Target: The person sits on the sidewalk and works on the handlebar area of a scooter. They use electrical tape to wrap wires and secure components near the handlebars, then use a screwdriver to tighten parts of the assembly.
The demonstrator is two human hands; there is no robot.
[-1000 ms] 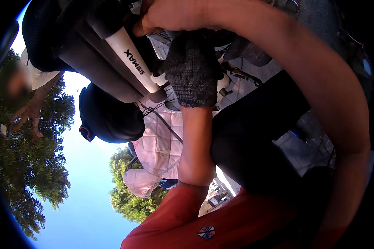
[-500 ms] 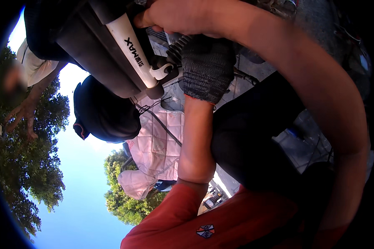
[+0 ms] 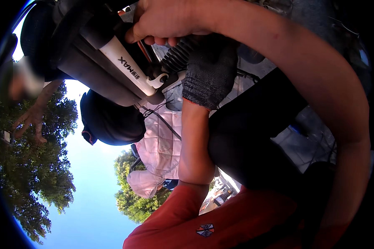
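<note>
My left hand [image 3: 210, 79], in a dark grey knitted glove, is closed beside a black ribbed coil or boot [image 3: 178, 57]. Its fingers are turned away, so what they grip is hidden. Bare and bent over the top, my right hand [image 3: 166, 20] has its thumb and fingers curled around something out of sight. Just below its fingertips runs a thin orange-red rod [image 3: 146, 50]. Next to that hand slants a white tube [image 3: 126, 66] with black lettering and a white hooked bracket [image 3: 158, 80]. A thicker dark tube [image 3: 99, 68] lies alongside it.
Beyond the tubes are a rounded black thing [image 3: 112, 118] and a pink quilted cover [image 3: 160, 141]. A person [image 3: 25, 81] is at the far left, near trees [image 3: 41, 166]. My dark-clad knee [image 3: 241, 153] is beside my left forearm. Grey paving [image 3: 297, 151] shows at right.
The view has shifted a little, so the tubes and background sit differently. My right hand has moved slightly left and lower, showing more curled fingers. The gloved hand stays by the coil.
</note>
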